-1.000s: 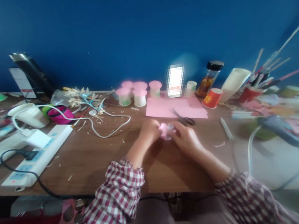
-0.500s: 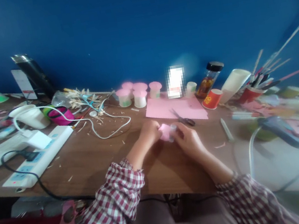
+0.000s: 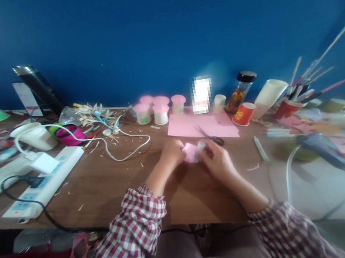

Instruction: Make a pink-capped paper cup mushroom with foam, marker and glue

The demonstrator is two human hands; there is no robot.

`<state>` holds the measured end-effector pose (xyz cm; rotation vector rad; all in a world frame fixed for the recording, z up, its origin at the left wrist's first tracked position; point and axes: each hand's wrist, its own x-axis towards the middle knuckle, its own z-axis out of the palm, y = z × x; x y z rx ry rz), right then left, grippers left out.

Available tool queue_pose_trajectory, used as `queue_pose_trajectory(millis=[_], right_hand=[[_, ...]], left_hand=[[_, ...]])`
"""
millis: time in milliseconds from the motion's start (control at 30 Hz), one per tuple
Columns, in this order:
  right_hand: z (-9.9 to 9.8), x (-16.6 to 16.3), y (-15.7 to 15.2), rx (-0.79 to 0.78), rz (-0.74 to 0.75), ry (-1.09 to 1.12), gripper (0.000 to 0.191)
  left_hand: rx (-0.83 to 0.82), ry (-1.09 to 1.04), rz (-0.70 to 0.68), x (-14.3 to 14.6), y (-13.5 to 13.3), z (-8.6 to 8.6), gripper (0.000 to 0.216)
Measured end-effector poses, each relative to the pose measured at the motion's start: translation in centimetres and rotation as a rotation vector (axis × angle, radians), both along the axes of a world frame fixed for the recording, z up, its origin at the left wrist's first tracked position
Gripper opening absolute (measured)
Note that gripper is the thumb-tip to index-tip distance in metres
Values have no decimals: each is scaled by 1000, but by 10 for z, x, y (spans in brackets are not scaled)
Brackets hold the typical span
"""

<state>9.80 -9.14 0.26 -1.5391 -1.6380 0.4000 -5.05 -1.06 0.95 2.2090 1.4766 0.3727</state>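
Observation:
Between my hands, above the brown table (image 3: 157,201), is a small piece of pink paper (image 3: 189,152). My left hand (image 3: 172,154) pinches its left edge. My right hand (image 3: 215,157) is closed on a small, pale, see-through piece (image 3: 200,146) that touches or overlaps the pink paper's right side; blur hides whether it is film or tape. Just beyond my hands, dark-handled scissors (image 3: 215,137) lie partly over the near edge of a pink sheet (image 3: 191,124).
Several pink-topped paper cups (image 3: 161,115) stand at the back, left of a blurred-out bright rectangle (image 3: 201,94). A red paper cup (image 3: 245,114) and a jar (image 3: 241,89) are to the right. A white power strip (image 3: 46,181) with cables lies left; a glue gun (image 3: 323,151) lies right.
The pale piece in my right hand has shifted slightly and turned against the pink paper. My left hand keeps its pinch almost in place.

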Motion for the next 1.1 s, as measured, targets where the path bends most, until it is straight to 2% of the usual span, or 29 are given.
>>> queue_pose_trajectory(millis=[67, 267, 433, 533, 633, 733, 833, 933, 1000, 1100], right_hand=[[-1, -1, 1, 17, -16, 13, 24], [3, -4, -1, -51, 47, -168, 26], [3, -1, -3, -11, 27, -27, 24], [1, -5, -1, 0, 1, -60, 22], [0, -6, -1, -57, 45, -127, 24], [1, 2, -4, -32, 42, -38, 23], [5, 18, -6, 94, -104, 53, 21], [9, 37, -3, 230, -308, -106, 17], [10, 48, -1, 212, -423, -293, 16], [7, 60, 2, 33, -514, -508, 21]], left_hand=[[-4, 4, -6, 0, 0, 1, 11], [-10, -5, -7, 0, -2, 3, 16], [20, 4, -17, 0, 0, -1, 13], [2, 9, -18, 0, -1, 2, 14], [-11, -11, -15, 0, -2, 3, 16], [11, -36, -13, -1, -1, 0, 17], [20, -46, -3, -2, 2, -4, 17], [-3, -127, 55, -3, 5, -6, 13], [-108, -332, 109, -2, 5, -6, 13], [-333, -683, 171, 3, 2, -6, 16]])
